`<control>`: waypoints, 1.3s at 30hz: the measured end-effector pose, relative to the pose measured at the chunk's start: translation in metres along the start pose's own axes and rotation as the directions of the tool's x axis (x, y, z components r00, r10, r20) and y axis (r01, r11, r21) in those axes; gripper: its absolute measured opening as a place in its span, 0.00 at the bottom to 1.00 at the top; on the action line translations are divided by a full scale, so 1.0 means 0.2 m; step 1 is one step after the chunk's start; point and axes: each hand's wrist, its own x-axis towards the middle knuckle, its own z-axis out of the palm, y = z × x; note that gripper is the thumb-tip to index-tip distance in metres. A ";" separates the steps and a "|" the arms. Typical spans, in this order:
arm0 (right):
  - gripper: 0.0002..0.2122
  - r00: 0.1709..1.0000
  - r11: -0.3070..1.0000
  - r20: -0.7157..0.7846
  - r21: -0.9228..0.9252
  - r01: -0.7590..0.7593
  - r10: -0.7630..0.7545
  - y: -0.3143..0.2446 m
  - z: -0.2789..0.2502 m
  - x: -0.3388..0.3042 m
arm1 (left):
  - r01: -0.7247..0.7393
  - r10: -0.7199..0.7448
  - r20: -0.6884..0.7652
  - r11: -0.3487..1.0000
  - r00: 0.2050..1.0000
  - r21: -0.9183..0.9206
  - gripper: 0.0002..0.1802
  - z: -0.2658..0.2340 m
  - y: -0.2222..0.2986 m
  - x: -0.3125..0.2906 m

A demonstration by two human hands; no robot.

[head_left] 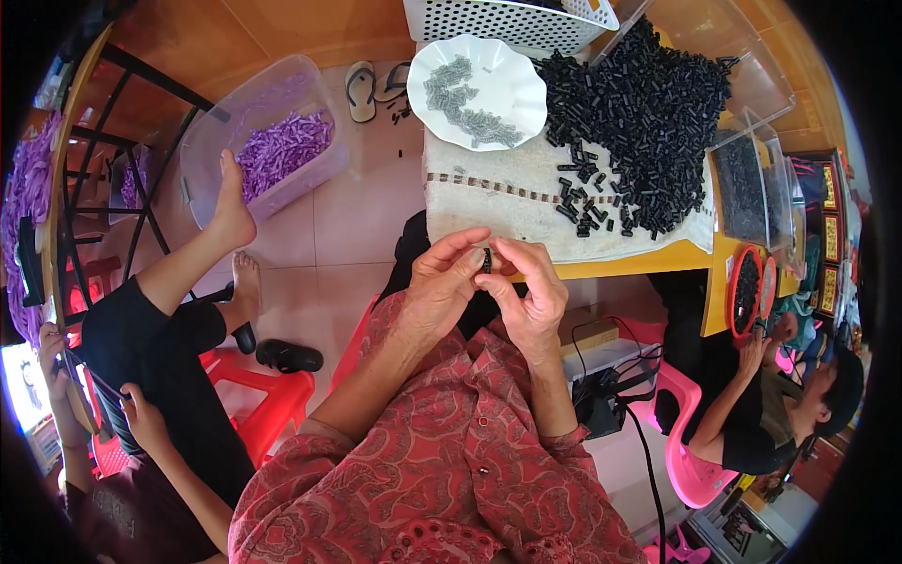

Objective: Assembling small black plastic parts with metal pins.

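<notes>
Just off the table's near edge, my left hand (445,278) pinches a small black part (487,261) between thumb and fingertips. Closed in from the other side, my right hand (532,293) has its thumb and fingers against the same part. Fingers partly hide the part. A big heap of short black plastic pieces (648,113) covers the right of the table, with loose ones spilling toward me. Left of the heap, a white scalloped plate (427,120) carries small clear-grey pieces (456,99).
A white perforated basket (507,26) stands at the back, and a clear box (747,193) at the right. On the floor at left is a translucent bin (329,155) of purple pieces (282,150). One person (169,357) sits left on a red stool (268,395); another (761,418) works at right.
</notes>
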 end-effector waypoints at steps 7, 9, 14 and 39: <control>0.20 0.999 0.999 0.018 -0.026 0.028 -0.028 -0.01 0.01 0.01 | -0.012 0.011 -0.021 1.000 1.000 -0.022 0.16 0.01 0.01 0.00; 0.20 0.999 0.999 0.018 -0.027 0.031 -0.030 -0.01 0.01 0.01 | -0.003 0.003 -0.038 1.000 0.999 -0.018 0.16 0.01 0.01 0.00; 0.19 1.000 1.000 0.018 -0.013 0.025 -0.025 -0.01 0.01 0.00 | 0.014 -0.013 -0.035 1.000 0.999 0.016 0.16 0.02 0.02 -0.01; 0.15 0.997 0.997 -0.028 0.006 -0.071 0.071 -0.04 -0.03 -0.01 | 0.012 -0.083 0.143 0.899 0.986 0.438 0.27 0.00 0.11 -0.02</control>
